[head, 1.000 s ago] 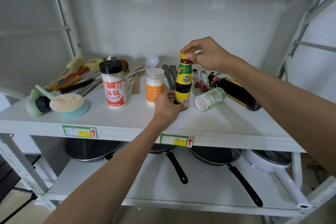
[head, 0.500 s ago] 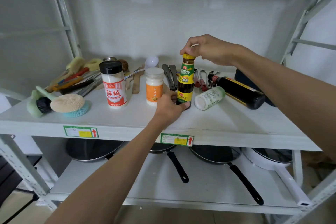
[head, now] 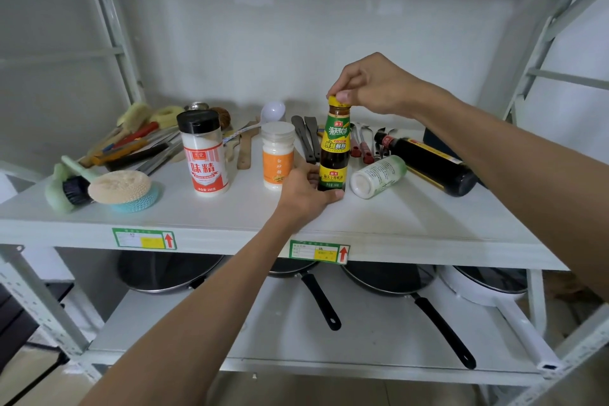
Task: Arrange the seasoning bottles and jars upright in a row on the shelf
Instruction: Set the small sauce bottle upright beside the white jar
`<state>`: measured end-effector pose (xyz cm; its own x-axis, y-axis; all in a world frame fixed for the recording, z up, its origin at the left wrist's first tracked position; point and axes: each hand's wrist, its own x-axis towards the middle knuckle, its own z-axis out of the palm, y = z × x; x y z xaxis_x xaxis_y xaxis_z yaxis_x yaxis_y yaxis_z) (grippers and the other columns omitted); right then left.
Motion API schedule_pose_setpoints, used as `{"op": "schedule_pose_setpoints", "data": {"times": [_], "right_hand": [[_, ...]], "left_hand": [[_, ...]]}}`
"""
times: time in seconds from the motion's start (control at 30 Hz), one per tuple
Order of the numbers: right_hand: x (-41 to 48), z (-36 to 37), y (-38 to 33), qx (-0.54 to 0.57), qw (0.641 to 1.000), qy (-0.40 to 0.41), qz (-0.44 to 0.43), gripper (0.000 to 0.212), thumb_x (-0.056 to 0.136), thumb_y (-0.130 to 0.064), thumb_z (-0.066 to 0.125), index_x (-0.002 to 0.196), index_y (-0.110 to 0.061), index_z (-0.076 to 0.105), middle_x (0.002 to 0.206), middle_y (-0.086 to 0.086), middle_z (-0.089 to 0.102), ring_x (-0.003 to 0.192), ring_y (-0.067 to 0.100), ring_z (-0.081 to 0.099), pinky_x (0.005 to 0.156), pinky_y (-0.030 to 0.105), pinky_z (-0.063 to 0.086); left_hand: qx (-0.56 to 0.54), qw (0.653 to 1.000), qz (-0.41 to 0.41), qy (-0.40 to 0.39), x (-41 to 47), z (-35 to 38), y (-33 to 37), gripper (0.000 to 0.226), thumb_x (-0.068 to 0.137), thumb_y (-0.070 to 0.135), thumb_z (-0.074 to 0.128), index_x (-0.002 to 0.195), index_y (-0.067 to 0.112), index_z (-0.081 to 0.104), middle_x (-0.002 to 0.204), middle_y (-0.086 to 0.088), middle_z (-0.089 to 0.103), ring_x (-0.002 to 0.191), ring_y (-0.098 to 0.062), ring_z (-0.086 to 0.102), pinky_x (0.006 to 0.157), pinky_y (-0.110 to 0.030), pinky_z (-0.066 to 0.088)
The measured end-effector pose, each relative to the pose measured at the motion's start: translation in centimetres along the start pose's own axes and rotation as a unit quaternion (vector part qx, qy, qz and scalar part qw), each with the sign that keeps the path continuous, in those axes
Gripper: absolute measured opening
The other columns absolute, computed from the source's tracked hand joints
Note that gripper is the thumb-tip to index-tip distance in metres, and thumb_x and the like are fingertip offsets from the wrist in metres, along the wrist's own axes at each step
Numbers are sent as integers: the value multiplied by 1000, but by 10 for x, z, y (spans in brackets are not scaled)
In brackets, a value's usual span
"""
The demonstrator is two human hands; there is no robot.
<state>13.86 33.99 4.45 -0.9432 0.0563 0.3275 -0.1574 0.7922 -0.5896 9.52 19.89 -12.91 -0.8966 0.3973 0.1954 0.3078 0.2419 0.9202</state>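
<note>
A dark sauce bottle [head: 335,148] with a yellow cap and green-yellow label stands upright on the white shelf [head: 395,217]. My left hand [head: 304,194] grips its base and my right hand [head: 372,86] pinches its cap. Left of it stand a white jar with an orange label [head: 277,155] and a taller white jar with a black lid and red label [head: 203,155]. To the right, a white jar with a green label [head: 379,176] lies on its side, and behind it a large dark soy bottle [head: 428,161] also lies flat.
Spatulas, spoons and other utensils [head: 306,138] lie along the back of the shelf. Brushes and a round sponge [head: 118,186] sit at the left. Several pans [head: 389,280] with black handles rest on the shelf below. A metal upright [head: 530,59] frames the right side.
The sauce bottle has shifted slightly right and back between both hands and now stands straight. My right forearm has dropped a little lower across the lying soy bottle.
</note>
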Motion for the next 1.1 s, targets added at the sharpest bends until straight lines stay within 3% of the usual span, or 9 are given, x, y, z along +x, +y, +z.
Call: {"op": "schedule_pose_setpoints", "data": {"times": [0.17,0.4,0.63,0.7,0.77,0.83,0.93,1.0,1.1], "right_hand": [[2,3,2,19,1000,-4,0,15,92,3,58,101,-1,69,109,23,72,112,32,66,102,45,50],[2,7,3,5,1000,0,-6,20,95,2,54,110,5,66,113,21,70,112,30,66,102,42,50],[-4,9,5,21,999,32,-15,24,98,-6,53,119,0,63,114,11,67,103,14,60,83,12,48],[-7,8,16,56,993,99,-3,23,100,-10,50,115,-1,64,111,10,67,99,14,60,87,23,52],[-11,5,32,81,983,162,34,18,98,-10,49,102,-5,67,107,11,69,95,17,60,87,34,54],[-17,4,50,62,977,187,87,19,95,-5,50,88,-12,66,101,9,68,92,18,60,76,27,52],[-31,4,76,-38,970,162,177,19,94,-6,52,97,-2,70,107,13,69,100,25,64,77,25,48],[-38,9,91,-72,963,140,217,23,93,-11,55,101,6,70,103,18,71,100,31,65,78,32,51],[-46,20,102,-73,958,101,258,28,95,-24,58,96,3,66,89,15,64,85,29,60,54,31,41]], "left_hand": [[4,1000,-6,8,1,2,1,65,64,24,91,119,11,60,103,1,67,96,-13,63,76,-15,47],[12,1000,-4,8,1,2,0,64,64,24,90,119,11,60,102,2,67,95,-12,63,75,-15,47],[1,1000,-2,18,-1,2,2,71,63,26,91,123,11,55,107,1,64,100,-14,62,74,-14,47],[-45,998,0,48,-7,0,8,76,63,26,91,126,12,51,110,1,60,104,-16,59,81,-20,49],[-82,988,53,117,-18,-2,17,71,66,24,89,124,15,49,104,3,57,100,-14,58,85,-24,49],[-29,967,184,172,-34,-4,26,55,72,21,84,117,16,53,99,4,57,93,-12,56,83,-20,47],[108,928,340,108,-56,5,39,36,83,16,73,115,10,59,110,-2,61,103,-12,55,88,-21,46],[187,926,324,43,-61,20,45,40,87,17,67,125,11,56,123,-3,58,116,-16,50,95,-26,44],[242,938,248,23,-53,44,51,57,85,13,67,137,8,44,134,-9,51,124,-24,45,99,-35,43]]}}
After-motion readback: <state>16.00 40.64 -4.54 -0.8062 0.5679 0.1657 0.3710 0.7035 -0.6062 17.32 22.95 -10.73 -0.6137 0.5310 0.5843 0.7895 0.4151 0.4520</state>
